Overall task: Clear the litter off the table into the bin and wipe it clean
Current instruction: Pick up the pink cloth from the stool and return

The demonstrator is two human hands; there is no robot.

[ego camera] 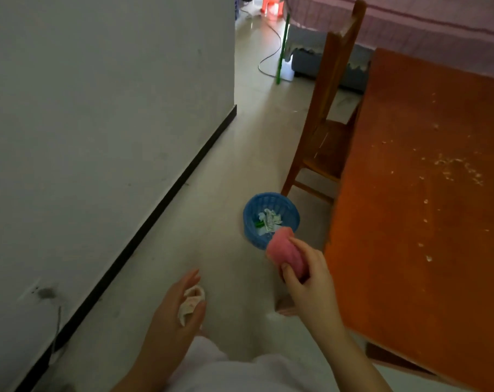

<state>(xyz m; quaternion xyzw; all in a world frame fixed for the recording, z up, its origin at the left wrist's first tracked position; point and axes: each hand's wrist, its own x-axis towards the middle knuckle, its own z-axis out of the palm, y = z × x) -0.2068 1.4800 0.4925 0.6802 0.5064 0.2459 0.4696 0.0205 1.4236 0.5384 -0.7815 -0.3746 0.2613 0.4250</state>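
A pale grey wall (98,108) fills the left side, with a dark skirting board (155,210) along its foot. The floor (211,250) is light and smooth. A wooden chair (325,131) stands beside the orange tabletop (424,108). Behind, there is a bed with a pink cover (438,26), a green pole (282,49), a thin cable (271,55) on the floor and a red stool (271,4).

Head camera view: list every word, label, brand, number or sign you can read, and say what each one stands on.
None: no readable text shows anywhere in this view.
Blue bin: the crumpled paper inside shows no print that can be made out.
Pink cloth in the right hand: plain, no label visible.
Crumpled scrap in the left hand: no lettering visible.
Orange table: only crumbs, no writing.
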